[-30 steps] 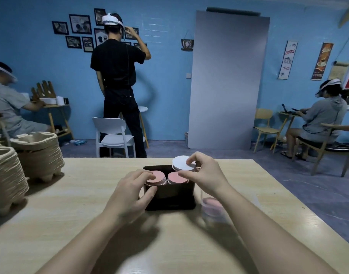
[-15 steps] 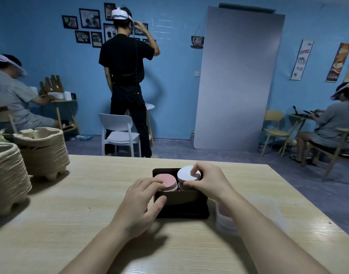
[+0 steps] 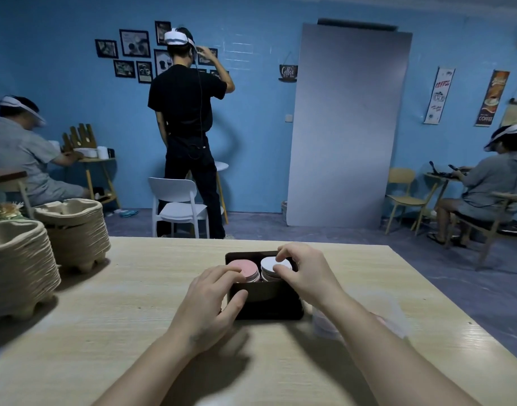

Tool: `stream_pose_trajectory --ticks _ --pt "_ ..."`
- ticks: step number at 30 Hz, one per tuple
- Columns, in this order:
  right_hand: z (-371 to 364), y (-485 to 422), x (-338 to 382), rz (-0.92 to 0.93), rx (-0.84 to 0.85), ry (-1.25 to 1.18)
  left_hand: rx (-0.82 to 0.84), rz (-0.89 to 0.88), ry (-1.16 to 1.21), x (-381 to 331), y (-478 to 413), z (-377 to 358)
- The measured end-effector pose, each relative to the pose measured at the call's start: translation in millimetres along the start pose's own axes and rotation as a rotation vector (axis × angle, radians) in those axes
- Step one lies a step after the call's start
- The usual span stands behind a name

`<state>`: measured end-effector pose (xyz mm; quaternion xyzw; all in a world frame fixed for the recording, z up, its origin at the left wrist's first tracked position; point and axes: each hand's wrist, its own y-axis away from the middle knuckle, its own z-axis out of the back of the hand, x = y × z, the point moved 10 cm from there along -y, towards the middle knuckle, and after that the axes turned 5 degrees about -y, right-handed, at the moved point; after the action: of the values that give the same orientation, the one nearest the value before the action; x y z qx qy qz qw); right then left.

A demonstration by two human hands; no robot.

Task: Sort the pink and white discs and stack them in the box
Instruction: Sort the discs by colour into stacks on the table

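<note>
While the left hand (image 3: 213,297) grips the box (image 3: 269,310) on the tabletop (image 3: 134,303), fingertips (image 3: 237,271) on the pink stack (image 3: 247,266) inside, the right hand (image 3: 305,273) pinches the top white disc (image 3: 269,263) at the box's right.

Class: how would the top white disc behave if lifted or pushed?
Probably stiff: the white disc looks flat, pinched by the right hand. Likely light, being thin. Pushed, it could slide until the box wall stops it.
</note>
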<state>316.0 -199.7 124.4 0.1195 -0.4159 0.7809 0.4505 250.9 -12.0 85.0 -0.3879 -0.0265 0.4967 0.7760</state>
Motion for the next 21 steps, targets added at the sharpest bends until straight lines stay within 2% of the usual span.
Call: stream_pose_trajectory --ticks 5,8,14,21 --pt "8.1 50.8 31.1 0.078 -0.007 -0.121 -0.021 -0.013 0.01 -23.4 12.7 19.3" --pt "5.7 92.3 40.5 0.067 0.047 -0.171 -0.01 -0.027 0.019 -43.2 30.8 31.1" --pt "-11.6 180.6 49.8 0.021 0.241 -0.223 0.196 0.045 0.109 -53.9 104.8 21.6" --pt "-17.3 227.5 56.3 0.085 0.532 0.015 0.337 -0.009 0.077 -76.5 151.9 26.3"
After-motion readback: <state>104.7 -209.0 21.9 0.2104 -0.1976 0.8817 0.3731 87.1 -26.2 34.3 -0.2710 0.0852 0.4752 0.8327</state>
